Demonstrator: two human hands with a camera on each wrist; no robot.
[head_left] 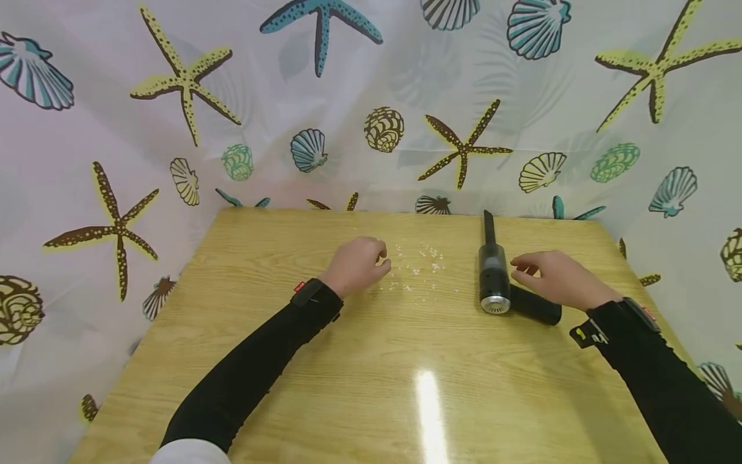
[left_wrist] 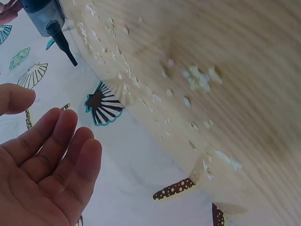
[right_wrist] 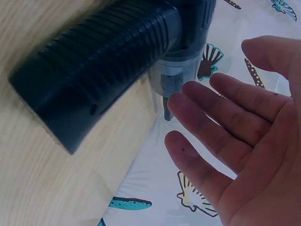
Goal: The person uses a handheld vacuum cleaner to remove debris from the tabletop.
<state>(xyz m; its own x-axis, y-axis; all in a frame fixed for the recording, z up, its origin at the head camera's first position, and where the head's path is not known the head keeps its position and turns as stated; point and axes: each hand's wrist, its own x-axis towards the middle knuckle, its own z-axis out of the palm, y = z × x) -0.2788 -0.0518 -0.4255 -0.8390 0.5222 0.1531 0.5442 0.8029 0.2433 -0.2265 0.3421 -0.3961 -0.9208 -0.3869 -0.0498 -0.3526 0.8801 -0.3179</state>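
Note:
A black handheld vacuum cleaner [head_left: 494, 277] lies on the wooden table, its narrow nozzle towards the back edge and its ribbed handle [right_wrist: 99, 61] angled to the right. Just right of it hovers my right hand [head_left: 553, 277], fingers loosely bent and apart from the handle; nothing is in it. Small pale crumbs [head_left: 414, 270] are scattered left of the vacuum. My left hand [head_left: 356, 265] is held beside them on the left, with relaxed, slightly bent fingers and an empty palm in the left wrist view. Larger flakes [left_wrist: 202, 77] show there on the wood.
The wooden table [head_left: 348, 367] meets a white curtain [head_left: 348, 129] printed with starfish and shells at the back and sides. A bright light reflection [head_left: 430, 412] falls on the tabletop near the front. Both forearms wear black sleeves with wrist straps.

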